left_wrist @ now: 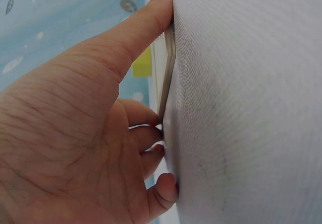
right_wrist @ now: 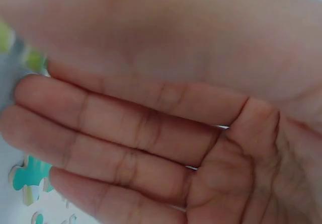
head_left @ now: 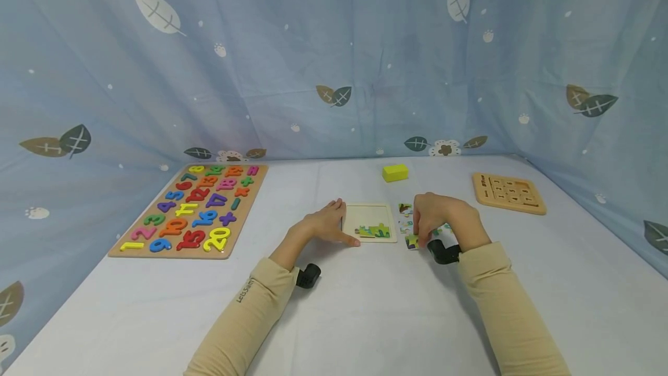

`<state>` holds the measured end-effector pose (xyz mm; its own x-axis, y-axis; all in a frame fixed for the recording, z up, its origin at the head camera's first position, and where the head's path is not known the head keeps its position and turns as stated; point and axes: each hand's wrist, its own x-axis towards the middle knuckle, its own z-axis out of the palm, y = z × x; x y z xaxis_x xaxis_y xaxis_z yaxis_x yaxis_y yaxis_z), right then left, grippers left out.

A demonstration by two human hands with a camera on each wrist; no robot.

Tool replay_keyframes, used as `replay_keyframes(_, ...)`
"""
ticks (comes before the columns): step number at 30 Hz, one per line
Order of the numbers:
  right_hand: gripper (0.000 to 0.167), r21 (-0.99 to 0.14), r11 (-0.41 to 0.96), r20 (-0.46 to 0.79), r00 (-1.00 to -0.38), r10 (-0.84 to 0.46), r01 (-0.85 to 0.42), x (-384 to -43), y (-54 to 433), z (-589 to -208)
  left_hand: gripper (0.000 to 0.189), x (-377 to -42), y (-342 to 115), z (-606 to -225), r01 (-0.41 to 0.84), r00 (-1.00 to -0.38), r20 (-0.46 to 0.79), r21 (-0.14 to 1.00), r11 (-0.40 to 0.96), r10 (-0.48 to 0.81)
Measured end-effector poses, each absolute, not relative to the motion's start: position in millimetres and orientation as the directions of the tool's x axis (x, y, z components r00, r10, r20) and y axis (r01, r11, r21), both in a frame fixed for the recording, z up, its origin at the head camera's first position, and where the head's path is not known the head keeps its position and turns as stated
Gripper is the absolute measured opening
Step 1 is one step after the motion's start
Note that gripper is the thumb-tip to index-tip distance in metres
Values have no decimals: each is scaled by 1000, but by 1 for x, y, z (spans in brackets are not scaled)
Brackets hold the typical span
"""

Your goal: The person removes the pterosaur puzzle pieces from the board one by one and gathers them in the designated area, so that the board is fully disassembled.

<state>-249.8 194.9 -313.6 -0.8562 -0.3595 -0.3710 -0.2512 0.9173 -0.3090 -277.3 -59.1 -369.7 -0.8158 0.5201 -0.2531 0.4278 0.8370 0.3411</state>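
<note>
A shallow wooden puzzle board (head_left: 367, 208) lies on the table with several joined green and yellow pieces (head_left: 377, 231) in its lower right part. My left hand (head_left: 327, 224) spans its near left corner, fingers along the left side and thumb at the front edge. The left wrist view shows the thumb (left_wrist: 146, 20) nearly straight against the rim. To the right of the board my right hand (head_left: 435, 213) reaches down over loose puzzle pieces (head_left: 405, 209), fingertips by a green piece (head_left: 411, 241). Whether it pinches that piece is hidden. Teal pieces (right_wrist: 32, 173) lie under the fingers.
At the left lies a large wooden number board (head_left: 195, 213) with coloured numerals. A yellow-green block (head_left: 395, 173) stands behind the puzzle board. Farther right is a small wooden number tray (head_left: 508, 192). A blue patterned curtain (head_left: 334, 57) hangs behind the white-covered table (head_left: 360, 312).
</note>
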Motion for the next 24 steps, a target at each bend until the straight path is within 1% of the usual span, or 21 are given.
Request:
replay_keyframes(6, 10, -313, 920, -378, -858, -348, -235, -250, 195, -312, 105, -278, -60, -370, 426, -814, -256, 346, 836, 521)
replay_keyframes(11, 10, -305, 923, -358, -869, -341, -237, -251, 197, -310, 105, -278, -60, -369, 429, -812, -255, 350, 833, 525)
replay_keyframes(14, 15, -310, 918, -331, -877, -347, -246, -253, 196, -310, 105, -277, -60, -369, 426, -812, -256, 353, 833, 524)
replay_keyframes(20, 31, -329, 899, -249, -891, -379, -290, -256, 186, -313, 105, -277, -61, -368, 422, -814, -258, 352, 835, 520)
replay_keyframes(24, 34, -377, 862, -189, -883, -430, -339, -257, 177, -314, 106, -276, -60, -368, 416, -817, -260, 351, 839, 514)
